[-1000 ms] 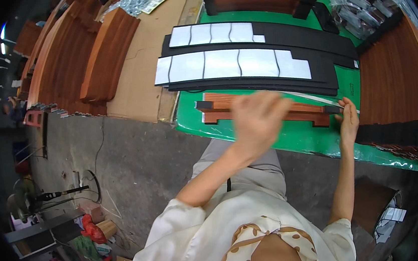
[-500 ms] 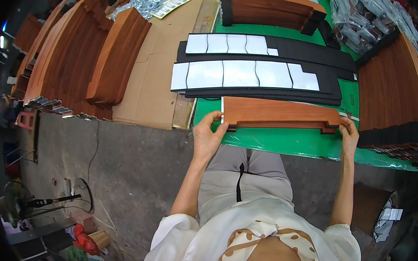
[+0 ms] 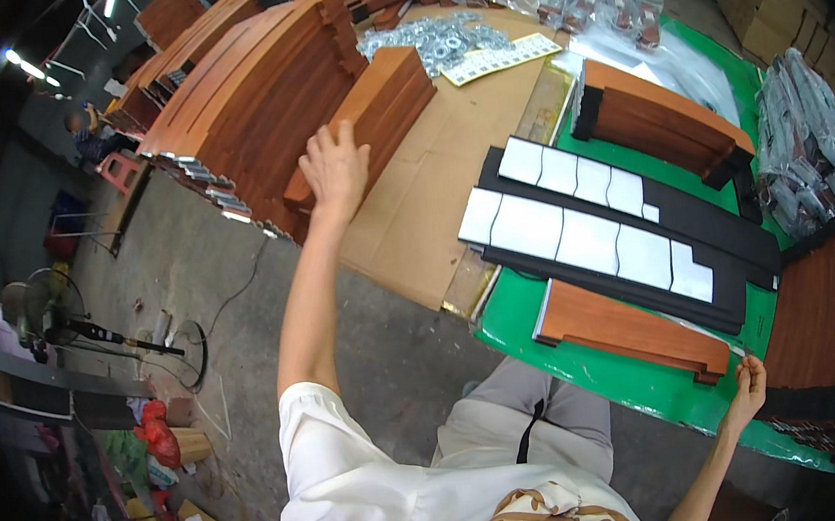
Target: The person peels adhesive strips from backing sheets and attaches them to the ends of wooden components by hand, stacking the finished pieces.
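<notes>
My left hand (image 3: 337, 173) is stretched far out to the left, fingers spread over a reddish-brown curved wooden piece (image 3: 389, 92). That piece leans by a row of similar pieces (image 3: 252, 106) standing on edge. In front of me a flat brown wooden panel (image 3: 636, 332) with a notched edge lies on the green table cover (image 3: 514, 326). Beside its right end is my right hand (image 3: 749, 389), thumb and fingers pinched together. A thin pale tip shows at those fingers; what they hold is too small to name. Behind the panel, white wavy-cut sheets (image 3: 587, 244) rest on black strips (image 3: 731, 276).
A curved brown piece with black ends (image 3: 660, 122) stands farther back. Metal rings (image 3: 437, 43) and a pale printed card (image 3: 502, 59) lie on cardboard (image 3: 412, 201). Plastic-wrapped parts (image 3: 808, 142) and stacked brown panels (image 3: 826, 322) border the right. A fan (image 3: 45, 306) stands at left.
My left hand has let go of the panel's left end and moved left to the standing wooden piece. My right hand stays by the panel's right end. The view has swung left.
</notes>
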`<state>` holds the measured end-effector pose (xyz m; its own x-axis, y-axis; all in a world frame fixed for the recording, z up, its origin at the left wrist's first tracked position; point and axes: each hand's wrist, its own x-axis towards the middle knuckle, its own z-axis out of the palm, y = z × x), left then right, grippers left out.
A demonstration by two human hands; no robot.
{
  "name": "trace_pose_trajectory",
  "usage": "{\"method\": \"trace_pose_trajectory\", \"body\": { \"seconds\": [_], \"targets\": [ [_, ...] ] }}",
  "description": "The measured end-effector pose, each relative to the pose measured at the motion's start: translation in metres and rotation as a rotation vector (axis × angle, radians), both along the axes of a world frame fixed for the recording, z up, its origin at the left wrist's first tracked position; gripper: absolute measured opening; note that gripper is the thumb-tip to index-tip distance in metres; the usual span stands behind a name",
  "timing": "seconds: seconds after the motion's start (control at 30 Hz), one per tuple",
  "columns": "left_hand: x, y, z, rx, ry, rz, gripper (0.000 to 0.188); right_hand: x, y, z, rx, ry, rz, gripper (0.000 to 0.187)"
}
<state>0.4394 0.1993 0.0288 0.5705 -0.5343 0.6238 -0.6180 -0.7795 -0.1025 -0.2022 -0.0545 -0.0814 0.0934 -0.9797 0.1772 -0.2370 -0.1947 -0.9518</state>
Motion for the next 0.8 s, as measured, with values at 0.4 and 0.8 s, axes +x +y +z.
{"method": "trace_pose_trajectory", "body": {
  "seconds": [0.4, 0.8],
  "targets": [
    [-0.003, -0.018, 0.034, 0.055, 0.142, -0.104, 0.041, 0.084, 0.04, 0.066, -0.141, 0.119, 0.121, 0.011],
    [-0.354, -0.057, -0.026, -0.945, 1.725, -0.913, 0.044, 0.193, 0.085, 0.141, 0.293, -0.324, 0.69, 0.044]
  ]
}}
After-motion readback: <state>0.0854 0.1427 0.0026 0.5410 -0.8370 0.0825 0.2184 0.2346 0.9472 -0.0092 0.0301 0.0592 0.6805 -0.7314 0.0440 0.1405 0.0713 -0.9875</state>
